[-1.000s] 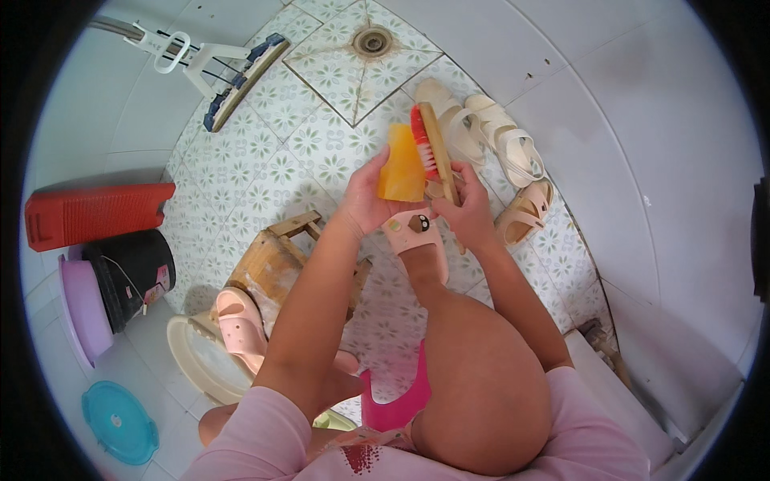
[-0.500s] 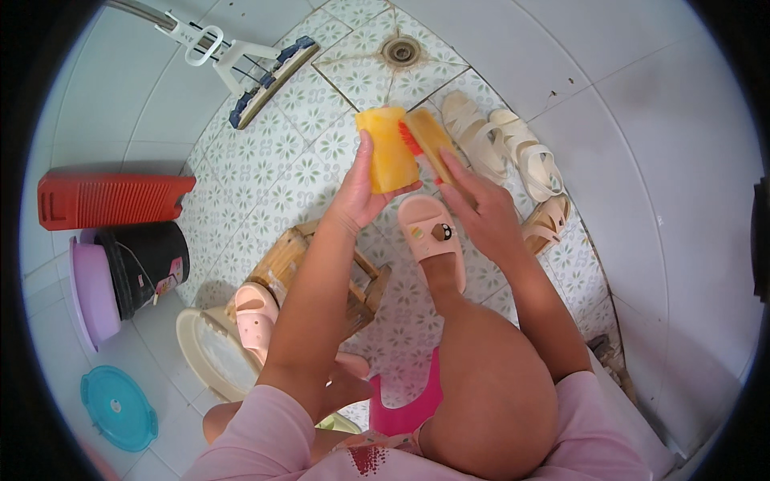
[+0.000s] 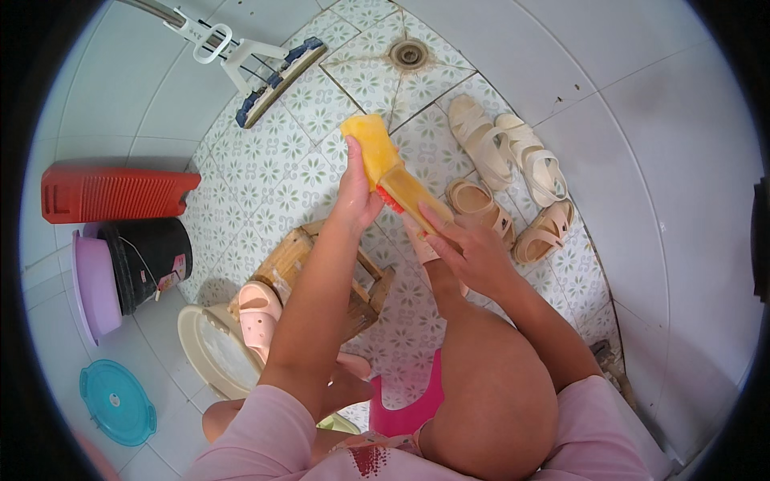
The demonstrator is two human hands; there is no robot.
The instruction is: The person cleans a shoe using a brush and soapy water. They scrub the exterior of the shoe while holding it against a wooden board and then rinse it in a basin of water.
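My left hand (image 3: 358,192) holds a mottled yellow oblong slab (image 3: 367,144), thumb on its near face and fingers beneath; I cannot make out exactly what it is. In my right hand (image 3: 475,247) is a scrubbing brush (image 3: 411,191) with a pale wooden back and red bristles. The brush slants down to the right from the slab's lower end, its tip overlapping the slab. Bristles face my left palm, and whether they touch it is unclear. Both hands are above the tiled floor, over my right leg and foot.
Pale sandals (image 3: 481,140) and tan sandals (image 3: 547,231) lie along the right wall. A wooden stool (image 3: 289,260), a pink clog (image 3: 260,317) and a cream basin (image 3: 196,341) are at left. Beyond them are a black bucket (image 3: 156,260) and a red washboard (image 3: 120,194). A mop (image 3: 281,80) leans far left, near a floor drain (image 3: 409,54).
The brush has moved down and left across the slab, from its right side to its lower end. The slab has tilted and shifted slightly left. My right hand is lower, uncovering a tan sandal.
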